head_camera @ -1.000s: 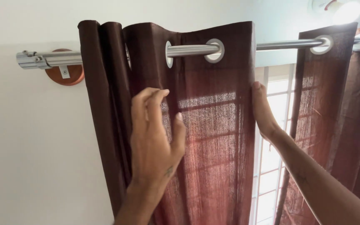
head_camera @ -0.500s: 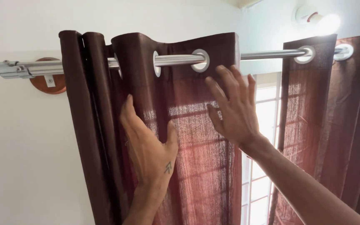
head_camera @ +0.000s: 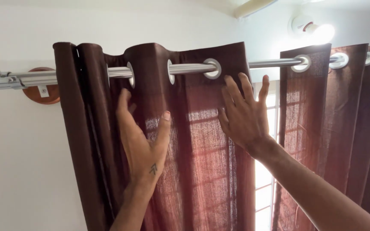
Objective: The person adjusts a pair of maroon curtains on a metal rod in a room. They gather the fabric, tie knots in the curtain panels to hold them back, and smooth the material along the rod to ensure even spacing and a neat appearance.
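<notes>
A dark brown eyelet curtain [head_camera: 193, 141] hangs in folds from a silver rod [head_camera: 26, 78]. My left hand [head_camera: 142, 137] lies flat against a fold of this curtain below the rod, fingers spread, holding nothing. My right hand [head_camera: 243, 113] is raised with fingers apart over the curtain's right edge, just under a silver eyelet [head_camera: 213, 68]; it grips nothing. A second brown curtain panel [head_camera: 335, 128] hangs to the right on the same rod.
A round wooden bracket [head_camera: 43, 92] fixes the rod to the white wall [head_camera: 18, 171] at left. Bright window panes [head_camera: 264, 188] show in the gap between the panels. A lit wall lamp [head_camera: 317, 30] glows at the top right.
My right hand has come from the curtain's right edge onto its front and risen toward the eyelet. My left hand has slid up the fold. The view has shifted, so everything sits further left.
</notes>
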